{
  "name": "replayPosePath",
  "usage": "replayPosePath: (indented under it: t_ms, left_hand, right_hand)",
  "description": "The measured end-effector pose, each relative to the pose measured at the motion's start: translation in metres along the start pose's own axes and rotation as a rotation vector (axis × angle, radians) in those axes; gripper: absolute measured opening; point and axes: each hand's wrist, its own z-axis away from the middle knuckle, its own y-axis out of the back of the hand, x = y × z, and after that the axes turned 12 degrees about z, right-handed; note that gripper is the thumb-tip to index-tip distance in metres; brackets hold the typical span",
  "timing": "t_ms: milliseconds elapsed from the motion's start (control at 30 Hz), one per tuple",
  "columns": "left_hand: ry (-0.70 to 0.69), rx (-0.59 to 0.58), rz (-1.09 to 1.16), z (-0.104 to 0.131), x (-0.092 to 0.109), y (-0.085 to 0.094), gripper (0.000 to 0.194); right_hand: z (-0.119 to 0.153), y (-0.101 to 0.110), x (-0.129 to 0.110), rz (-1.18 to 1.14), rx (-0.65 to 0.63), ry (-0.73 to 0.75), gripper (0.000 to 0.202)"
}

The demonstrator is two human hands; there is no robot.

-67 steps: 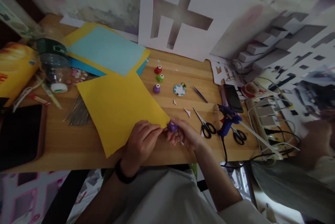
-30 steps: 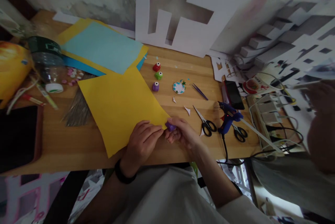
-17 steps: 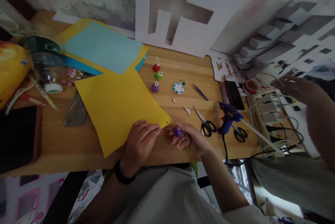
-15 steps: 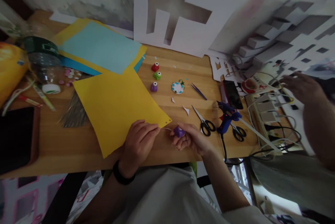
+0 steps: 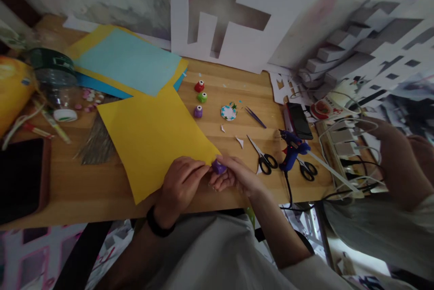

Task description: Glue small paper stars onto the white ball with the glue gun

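My left hand (image 5: pixel 181 183), a black band at its wrist, pinches the near edge of a large yellow sheet (image 5: pixel 152 136). In my right hand (image 5: pixel 235 174) is a purple craft punch (image 5: pixel 219 166), held at the sheet's right corner, which it partly hides. Beyond the sheet stand three small punches: a red one (image 5: pixel 200 86), a green one (image 5: pixel 202 97) and another purple one (image 5: pixel 198 111). To their right lies a round white piece with blue stars (image 5: pixel 228 112), with a green star at its edge.
Tweezers (image 5: pixel 256 117), scissors (image 5: pixel 266 161) and a blue glue gun (image 5: pixel 290 147) lie to the right, near a power strip (image 5: pixel 339 154). Another person's arm (image 5: pixel 396 159) reaches in there. A bottle (image 5: pixel 56 77), phone (image 5: pixel 22 177) and paper stack (image 5: pixel 132 61) are at left.
My right hand has moved left with the purple punch, from beside the sheet's corner onto it. The other person's hand at the right has come down behind the cables.
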Motion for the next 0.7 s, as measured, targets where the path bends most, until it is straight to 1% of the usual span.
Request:
replayPosePath:
  t_ms: [167,333,567,700]
  left_hand:
    - [0.007,-0.024,0.026,-0.0013,0.0008,-0.0001,0.014]
    - [0.013,-0.024,0.033,-0.0023,0.0023,0.0011,0.013]
    - [-0.015,-0.065,0.02,-0.0015,0.0009,0.0014,0.013]
    - [-0.025,-0.065,0.029,-0.0018,-0.0001,0.0009,0.012]
  right_hand:
    - [-0.001,-0.0006,-0.0024,0.021,0.012,0.012,0.049]
    - [-0.004,-0.0039,-0.0022,0.012,0.051,0.024,0.05]
    - [-0.0062,-0.0042,0.0005,0.02,0.028,0.047,0.053]
    - [-0.0073,-0.0043,0.0024,-0.001,0.039,0.065,0.049]
